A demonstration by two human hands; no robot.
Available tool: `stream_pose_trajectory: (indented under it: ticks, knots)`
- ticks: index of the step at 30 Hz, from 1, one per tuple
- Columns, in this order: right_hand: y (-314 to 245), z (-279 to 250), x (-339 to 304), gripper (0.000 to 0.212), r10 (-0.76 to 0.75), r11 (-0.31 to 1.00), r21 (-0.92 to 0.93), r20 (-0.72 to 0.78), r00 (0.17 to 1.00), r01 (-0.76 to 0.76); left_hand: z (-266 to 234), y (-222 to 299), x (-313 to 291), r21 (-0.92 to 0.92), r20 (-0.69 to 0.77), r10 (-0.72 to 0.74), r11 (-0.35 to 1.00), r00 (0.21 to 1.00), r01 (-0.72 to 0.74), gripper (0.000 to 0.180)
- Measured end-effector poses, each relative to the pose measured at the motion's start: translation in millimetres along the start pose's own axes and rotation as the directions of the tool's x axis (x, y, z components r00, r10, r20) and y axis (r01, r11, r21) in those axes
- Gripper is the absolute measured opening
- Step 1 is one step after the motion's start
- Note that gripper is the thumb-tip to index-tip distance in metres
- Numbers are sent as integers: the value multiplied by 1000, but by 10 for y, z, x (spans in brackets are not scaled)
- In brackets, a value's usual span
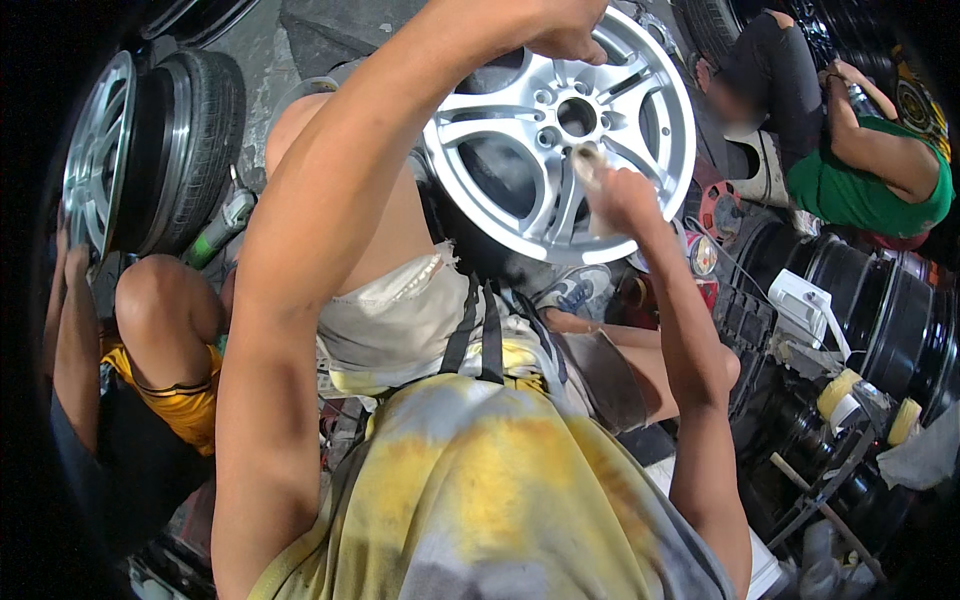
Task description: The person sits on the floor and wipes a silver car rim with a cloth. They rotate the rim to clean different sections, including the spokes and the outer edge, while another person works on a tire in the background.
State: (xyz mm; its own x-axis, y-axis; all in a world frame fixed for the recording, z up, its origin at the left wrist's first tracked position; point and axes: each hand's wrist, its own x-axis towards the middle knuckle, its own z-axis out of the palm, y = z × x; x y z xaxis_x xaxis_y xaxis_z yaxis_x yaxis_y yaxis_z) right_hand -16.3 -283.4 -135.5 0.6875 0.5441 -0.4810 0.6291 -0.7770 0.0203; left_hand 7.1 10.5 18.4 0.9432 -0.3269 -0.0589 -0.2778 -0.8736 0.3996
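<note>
Silver wheel point(552, 113) I see; left hand point(568, 28) is at its far rim, grip I cannot tell; right hand point(628, 203) grasps one pale blurred piece point(589, 168) over it.

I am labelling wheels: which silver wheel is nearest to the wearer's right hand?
The central wheel, partly hidden by the right hand; the other silver wheel is far left.

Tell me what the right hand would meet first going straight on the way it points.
Probably the wheel hub: the right hand points up and left toward it, holding a blurred pale item. Depth there is unclear.
</note>
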Motion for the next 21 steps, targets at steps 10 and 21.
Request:
stream_pose_trajectory:
  ticks: [10,21]
  knots:
    - [-320,54,-81,22,-130,879,-431,195,972,204,-79,172,-36,21,233,-222,974,947,223,52]
    - [55,-189,6,16,-415,842,-327,114,903,429,-53,51,-225,-8,20,-128,992,992,128,43]
